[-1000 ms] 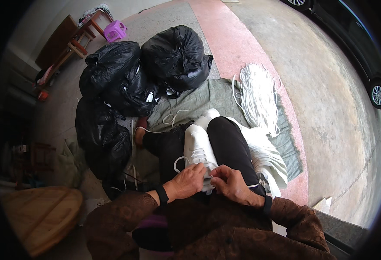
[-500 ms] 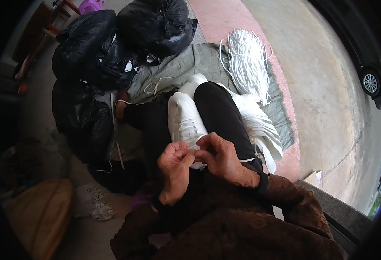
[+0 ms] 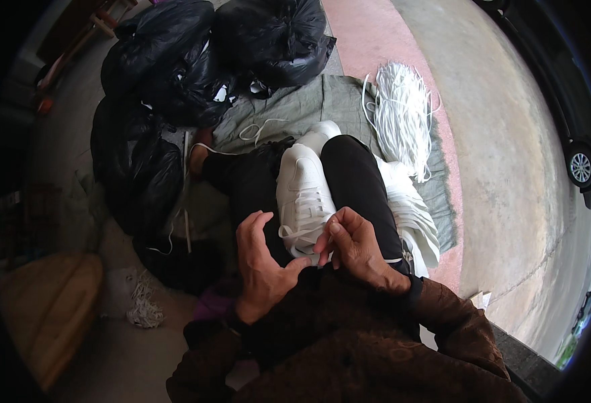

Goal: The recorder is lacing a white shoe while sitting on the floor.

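Observation:
A white lace-up sneaker lies between my thighs, toe pointing away from me. White lace crosses its front, and a loose loop of shoelace bulges at its left side near the opening. My left hand is just left of the opening, thumb and fingers spread wide with nothing between them. Over the opening's right side, my right hand has thumb and forefinger pinched together. Whatever they hold is too small to make out. A second white shoe shows partly beyond the first one's toe.
Black plastic bags bulge at the far left. A thick bundle of white laces lies on a grey-green cloth at right. Overlapping white pieces lie beside my right thigh. A parked car's wheel shows far right.
My hands, together over the shoe's opening before, have parted. The left hand has opened and moved away leftward. A lace loop now shows at the shoe's left side. The whole view has shifted slightly.

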A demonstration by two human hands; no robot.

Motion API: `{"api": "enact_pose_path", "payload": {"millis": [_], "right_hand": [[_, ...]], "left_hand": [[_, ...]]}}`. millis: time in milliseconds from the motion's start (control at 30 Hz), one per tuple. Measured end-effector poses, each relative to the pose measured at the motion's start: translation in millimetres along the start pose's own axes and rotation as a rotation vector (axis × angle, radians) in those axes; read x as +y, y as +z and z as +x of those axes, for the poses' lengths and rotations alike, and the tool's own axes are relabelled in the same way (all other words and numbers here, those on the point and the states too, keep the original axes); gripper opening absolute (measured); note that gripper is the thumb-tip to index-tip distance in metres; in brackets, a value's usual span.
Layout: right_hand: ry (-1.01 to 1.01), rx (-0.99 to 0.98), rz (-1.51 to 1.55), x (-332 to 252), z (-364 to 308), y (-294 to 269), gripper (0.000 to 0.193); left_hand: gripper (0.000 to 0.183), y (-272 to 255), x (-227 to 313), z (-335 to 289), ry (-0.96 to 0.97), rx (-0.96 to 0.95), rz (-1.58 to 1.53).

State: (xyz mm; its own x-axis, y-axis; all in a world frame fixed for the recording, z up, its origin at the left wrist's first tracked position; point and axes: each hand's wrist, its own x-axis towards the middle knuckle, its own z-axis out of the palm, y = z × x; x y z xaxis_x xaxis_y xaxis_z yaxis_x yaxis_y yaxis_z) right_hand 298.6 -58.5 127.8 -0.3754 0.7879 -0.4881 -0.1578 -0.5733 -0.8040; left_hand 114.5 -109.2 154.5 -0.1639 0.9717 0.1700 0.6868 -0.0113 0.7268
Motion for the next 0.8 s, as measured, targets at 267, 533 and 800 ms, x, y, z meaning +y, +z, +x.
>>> {"api": "enact_pose_path", "payload": {"millis": [267,533,800], "right_hand": [[-0.195,0.202,-0.246,-77,-8,-56,0.017],[-0.804,-1.027,-0.695,-47,-42,89,0.015],[-0.495,-0.329,-0.312,-102,4,5,0.009]], "left_hand": [[0.087,33,-57,3,0.055,-0.226,0.016],[0.071,23,-72,7,0.013,-0.311,-0.122],[0.011,2,-3,49,1.196,-0.232,0.397]]}}
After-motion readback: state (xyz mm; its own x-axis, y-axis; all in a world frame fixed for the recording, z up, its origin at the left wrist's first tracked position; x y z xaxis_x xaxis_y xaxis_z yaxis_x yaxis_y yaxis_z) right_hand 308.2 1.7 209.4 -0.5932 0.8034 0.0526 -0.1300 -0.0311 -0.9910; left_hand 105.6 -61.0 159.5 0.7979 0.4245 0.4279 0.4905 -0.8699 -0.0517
